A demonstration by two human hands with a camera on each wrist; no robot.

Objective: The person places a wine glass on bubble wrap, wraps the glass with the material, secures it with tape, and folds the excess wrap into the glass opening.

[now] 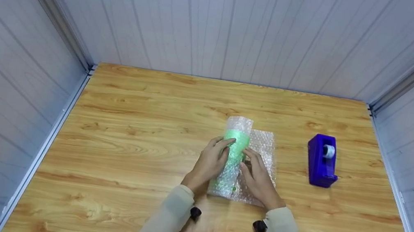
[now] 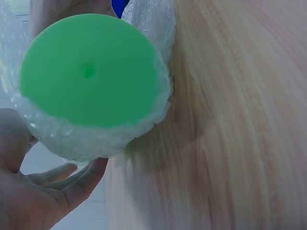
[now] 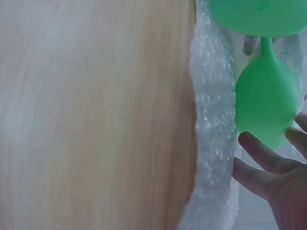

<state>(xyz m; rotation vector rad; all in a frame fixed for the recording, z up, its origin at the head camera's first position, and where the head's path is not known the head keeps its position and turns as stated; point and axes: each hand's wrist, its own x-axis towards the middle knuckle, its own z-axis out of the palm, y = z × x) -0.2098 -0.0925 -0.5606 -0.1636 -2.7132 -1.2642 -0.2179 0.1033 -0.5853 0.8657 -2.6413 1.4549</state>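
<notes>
A green goblet (image 1: 242,139) with a round foot, thin stem and rounded bowl lies on its side, partly rolled in bubble wrap (image 1: 263,143). Its foot (image 2: 120,91) faces the camera in the left wrist view, with wrap around the lower edge. My left hand (image 1: 210,162) holds the wrap against the goblet from the left, its fingers bent over the roll. On the other side, my right hand (image 1: 261,180) has its fingers spread; in the right wrist view their tips touch or nearly touch the bowl (image 3: 266,96) and the wrap edge. The unrolled wrap lies beneath my right hand.
A blue tape dispenser (image 1: 322,163) with a roll of clear tape stands to the right on the wood-grain table (image 1: 139,122). Pale panel walls (image 1: 213,21) enclose the table at the back and both sides.
</notes>
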